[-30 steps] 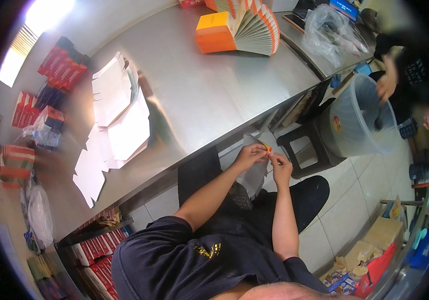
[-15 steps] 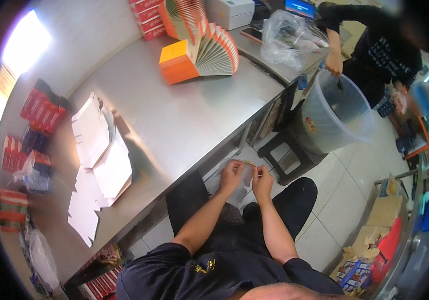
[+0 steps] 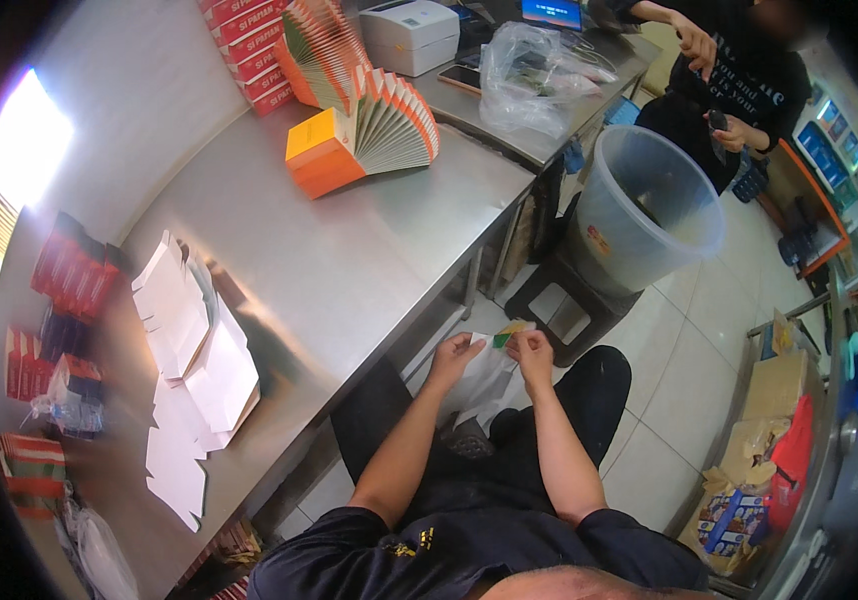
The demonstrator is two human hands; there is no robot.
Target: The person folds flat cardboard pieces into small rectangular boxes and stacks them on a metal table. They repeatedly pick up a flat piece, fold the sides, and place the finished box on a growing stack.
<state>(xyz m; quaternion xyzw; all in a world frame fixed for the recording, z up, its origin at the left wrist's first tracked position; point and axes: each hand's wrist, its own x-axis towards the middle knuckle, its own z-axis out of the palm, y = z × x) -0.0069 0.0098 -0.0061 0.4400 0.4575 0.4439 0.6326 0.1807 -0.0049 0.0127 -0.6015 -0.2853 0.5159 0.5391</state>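
Above my lap, my left hand [image 3: 455,360] pinches one upper corner of a thin white sheet [image 3: 481,388], which looks like paper or card. On the other side my right hand [image 3: 531,356] grips its top edge, where a green and yellow patch shows by the fingers. The sheet hangs down between my knees, its lower part against my dark trousers. Beside me on the steel table [image 3: 349,270] lie flat white die-cut cartons [image 3: 211,385], overlapping one another. Farther back, orange and yellow folded cartons [image 3: 364,140] stand fanned out in a row.
A translucent plastic tub [image 3: 644,205] rests on a dark stool [image 3: 564,305] at the right. Behind it stands a co-worker [image 3: 739,80] holding a dark object. A white printer [image 3: 409,38] and a clear plastic bag [image 3: 529,80] occupy the back; red boxes [image 3: 249,50] are stacked by the wall.
My hands have moved slightly apart, and the green part of the sheet has come into sight. The co-worker's hand has lifted out of the tub. The whole view has shifted a little.
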